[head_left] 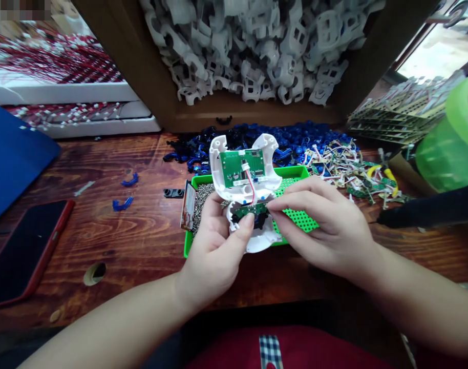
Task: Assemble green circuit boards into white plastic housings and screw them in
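Over the green tray [202,180] on the bench [103,236], the left hand [218,241] grips the white casing [230,191], its large board [230,166] seated and wired; the right hand [326,225] pinches near the small board [260,208]. The halves lie open, unjoined.

two hands [218,246], two white shells [217,171], one phone [24,251], two stray blue pieces [122,204]

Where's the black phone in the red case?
In the head view, the phone lies far left on the brown wooden table, just below the smooth blue panel.
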Motion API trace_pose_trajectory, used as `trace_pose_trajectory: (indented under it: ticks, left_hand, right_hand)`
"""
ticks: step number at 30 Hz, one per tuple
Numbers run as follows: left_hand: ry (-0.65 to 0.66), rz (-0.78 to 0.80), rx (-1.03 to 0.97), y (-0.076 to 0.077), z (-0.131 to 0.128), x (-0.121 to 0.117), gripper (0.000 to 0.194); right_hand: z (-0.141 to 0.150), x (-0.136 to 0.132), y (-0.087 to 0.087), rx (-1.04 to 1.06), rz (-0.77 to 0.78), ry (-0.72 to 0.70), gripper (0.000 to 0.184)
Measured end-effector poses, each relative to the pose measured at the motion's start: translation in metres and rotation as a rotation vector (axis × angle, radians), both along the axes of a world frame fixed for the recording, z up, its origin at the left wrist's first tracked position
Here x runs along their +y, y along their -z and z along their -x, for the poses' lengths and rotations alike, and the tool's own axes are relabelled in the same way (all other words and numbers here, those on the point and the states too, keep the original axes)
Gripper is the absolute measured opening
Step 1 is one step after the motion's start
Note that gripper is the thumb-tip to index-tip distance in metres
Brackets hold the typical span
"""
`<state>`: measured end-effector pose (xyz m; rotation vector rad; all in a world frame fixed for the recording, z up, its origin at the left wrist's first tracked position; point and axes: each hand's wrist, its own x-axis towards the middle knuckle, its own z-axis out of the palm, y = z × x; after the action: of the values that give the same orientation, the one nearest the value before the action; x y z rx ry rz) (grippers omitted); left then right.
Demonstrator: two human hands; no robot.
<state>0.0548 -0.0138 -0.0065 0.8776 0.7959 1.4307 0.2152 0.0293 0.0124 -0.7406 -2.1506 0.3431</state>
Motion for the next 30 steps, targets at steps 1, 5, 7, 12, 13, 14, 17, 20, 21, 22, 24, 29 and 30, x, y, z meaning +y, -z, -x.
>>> trace_pose_trajectory:
  ticks: [1,5,7,12,13,14,17,20,21,22,24,29,30]
  left_hand:
    - [0.010,-0.002,-0.015,0.000,0.000,0.000,0.042]
    - [0.021,-0.017,-0.041,-0.001,0.000,0.002,0.043]
    - [0.020,-0.015,-0.039,-0.001,0.001,0.003,0.043]
    - [0.021,0.001,0.030,-0.001,0.002,0.003,0.039]
    - [0.016,-0.004,0.063,-0.001,0.002,0.002,0.039]
    - [0.014,-0.010,0.100,0.000,0.003,0.002,0.040]
    - [0.026,-0.016,0.213,0.002,0.005,0.000,0.042]
    - [0.048,0.008,0.283,0.003,0.007,-0.001,0.041]
    - [0.055,0.013,0.294,0.003,0.007,-0.001,0.040]
    - [0.060,0.015,0.302,0.003,0.007,-0.001,0.041]
    - [0.067,0.014,0.316,0.002,0.007,-0.001,0.040]
    - [0.110,0.045,0.367,-0.001,0.007,0.002,0.038]
    - [0.114,0.048,0.375,-0.001,0.007,0.002,0.038]
  right_hand:
    - [-0.001,0.000,0.000,-0.006,0.006,-0.002,0.013]
    - [-0.002,0.001,-0.003,0.001,0.114,-0.038,0.015]
    - [-0.002,0.001,-0.002,0.013,0.140,-0.057,0.015]
    - [0.004,-0.001,0.005,0.175,0.341,0.042,0.020]
    - [0.006,-0.001,0.007,0.240,0.446,0.063,0.022]
    - [0.008,0.000,0.009,0.302,0.570,0.059,0.025]
    - [0.011,0.002,0.012,0.423,0.915,-0.085,0.030]
    - [0.011,0.003,0.010,0.465,1.065,-0.175,0.033]
    - [0.011,0.002,0.009,0.475,1.078,-0.177,0.032]
    - [0.011,0.002,0.009,0.484,1.086,-0.178,0.031]
    - [0.010,0.002,0.008,0.499,1.090,-0.185,0.025]
    - [0.012,0.001,0.010,0.533,1.063,-0.208,0.014]
    - [0.012,0.000,0.009,0.540,1.054,-0.208,0.014]
